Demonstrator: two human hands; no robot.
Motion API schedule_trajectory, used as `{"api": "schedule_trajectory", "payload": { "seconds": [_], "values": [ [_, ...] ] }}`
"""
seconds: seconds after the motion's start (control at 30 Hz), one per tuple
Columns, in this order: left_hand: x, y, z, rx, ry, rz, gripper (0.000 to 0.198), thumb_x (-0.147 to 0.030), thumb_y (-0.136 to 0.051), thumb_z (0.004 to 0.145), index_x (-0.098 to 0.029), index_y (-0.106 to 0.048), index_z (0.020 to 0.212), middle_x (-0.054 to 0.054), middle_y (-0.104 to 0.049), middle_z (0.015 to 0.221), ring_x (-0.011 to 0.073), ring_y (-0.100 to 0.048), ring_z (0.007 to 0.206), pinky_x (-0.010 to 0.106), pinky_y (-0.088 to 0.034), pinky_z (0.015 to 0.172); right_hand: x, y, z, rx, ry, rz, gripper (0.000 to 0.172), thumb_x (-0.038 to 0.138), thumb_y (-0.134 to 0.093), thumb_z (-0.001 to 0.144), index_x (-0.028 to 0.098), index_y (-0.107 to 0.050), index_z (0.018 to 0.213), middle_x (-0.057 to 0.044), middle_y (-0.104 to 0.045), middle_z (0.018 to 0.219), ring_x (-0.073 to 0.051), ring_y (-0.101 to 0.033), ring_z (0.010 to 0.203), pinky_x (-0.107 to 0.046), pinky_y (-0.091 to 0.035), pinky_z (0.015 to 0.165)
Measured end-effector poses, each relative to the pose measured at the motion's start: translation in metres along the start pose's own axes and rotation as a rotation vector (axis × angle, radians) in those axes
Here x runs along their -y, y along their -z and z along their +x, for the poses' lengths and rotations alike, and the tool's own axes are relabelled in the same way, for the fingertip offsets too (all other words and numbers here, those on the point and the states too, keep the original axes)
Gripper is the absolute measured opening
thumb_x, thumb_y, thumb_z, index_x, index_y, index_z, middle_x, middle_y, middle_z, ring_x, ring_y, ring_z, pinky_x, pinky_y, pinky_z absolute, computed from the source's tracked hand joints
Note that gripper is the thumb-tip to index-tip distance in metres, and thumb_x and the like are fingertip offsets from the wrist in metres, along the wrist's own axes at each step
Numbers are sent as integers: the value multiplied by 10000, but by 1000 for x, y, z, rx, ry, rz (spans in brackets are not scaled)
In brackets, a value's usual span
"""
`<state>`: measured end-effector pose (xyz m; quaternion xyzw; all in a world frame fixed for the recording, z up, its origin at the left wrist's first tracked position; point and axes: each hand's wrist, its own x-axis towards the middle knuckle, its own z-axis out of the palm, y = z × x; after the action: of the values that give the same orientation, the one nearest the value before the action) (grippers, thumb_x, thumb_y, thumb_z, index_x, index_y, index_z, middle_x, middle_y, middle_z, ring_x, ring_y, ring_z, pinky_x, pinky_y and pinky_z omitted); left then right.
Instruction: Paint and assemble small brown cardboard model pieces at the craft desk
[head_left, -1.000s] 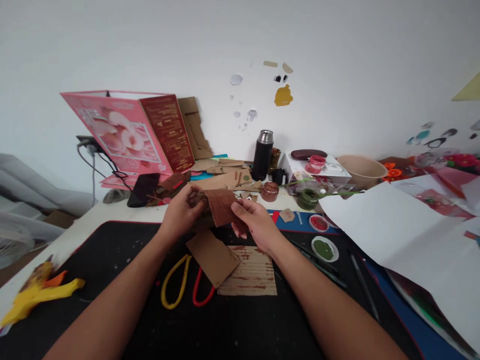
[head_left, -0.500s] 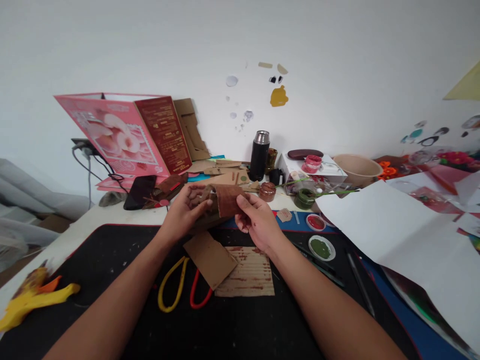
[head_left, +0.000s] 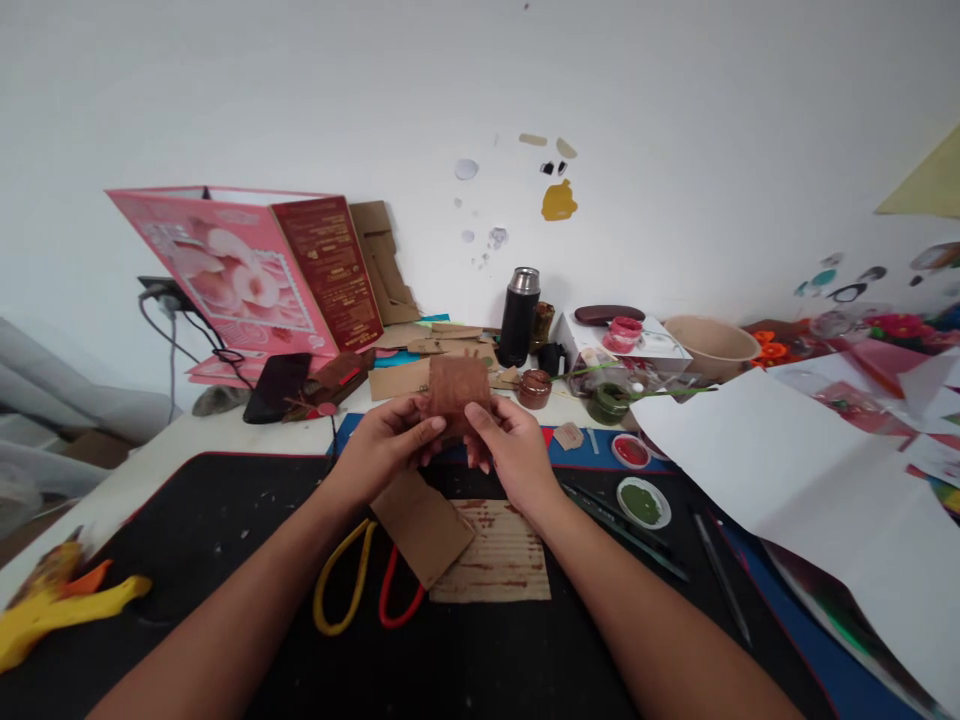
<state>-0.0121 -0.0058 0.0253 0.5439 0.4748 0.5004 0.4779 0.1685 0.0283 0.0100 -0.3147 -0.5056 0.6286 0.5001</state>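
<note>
Our left hand (head_left: pixel 381 446) now closer to our right hand (head_left: pixel 519 446) than before, both pinching a brown piece (head_left: pixel 459 383) near its lower corners, beyond the corrugated cardboard (head_left: pixel 502 560).

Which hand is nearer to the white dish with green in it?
The right. The right hand, on one side of the brown piece, is left of the white dish. The left hand, on the piece's other side, is farther left.

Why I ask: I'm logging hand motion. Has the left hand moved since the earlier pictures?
Yes: against the black thermos, the left hand moved right and slightly lower in view.
</note>
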Motion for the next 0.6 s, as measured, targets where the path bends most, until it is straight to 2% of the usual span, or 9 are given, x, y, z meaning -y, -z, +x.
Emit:
{"api": "schedule_trajectory", "payload": {
  "seconds": [0.13,0.23,0.43,0.6],
  "values": [
    [0,1,2,-91,92,-105,443,-564,-869,752,-202,-672,915,-57,-572,503,99,-458,377,205,-289,377,0,-2,-1,59,-35,11,473,656,-791,809,208,-638,834,29,-655,627,-98,-560,415,-190,-334,346],
    [-6,-1,3,-149,86,-183,476,-556,-909,696,-210,-627,864,-75,-549,455,99,-446,349,195,-266,346,0,-3,-1,101,-50,26,444,632,-785,830,213,-640,847,31,-662,613,-98,-560,404,-190,-325,345],
    [-7,-6,3,-78,121,-286,505,-562,-932,677,-185,-640,841,-63,-553,438,84,-445,345,169,-245,340,-3,-2,0,59,-64,76,408,591,-798,828,207,-664,867,49,-633,556,-94,-530,377,-191,-320,338],
    [-5,-3,4,-77,143,-365,508,-522,-973,632,-174,-627,763,-48,-580,482,81,-491,381,155,-251,343,-4,-2,0,65,-95,109,404,579,-820,806,215,-651,846,83,-546,487,-103,-512,373,-193,-306,338]
  ]
}}
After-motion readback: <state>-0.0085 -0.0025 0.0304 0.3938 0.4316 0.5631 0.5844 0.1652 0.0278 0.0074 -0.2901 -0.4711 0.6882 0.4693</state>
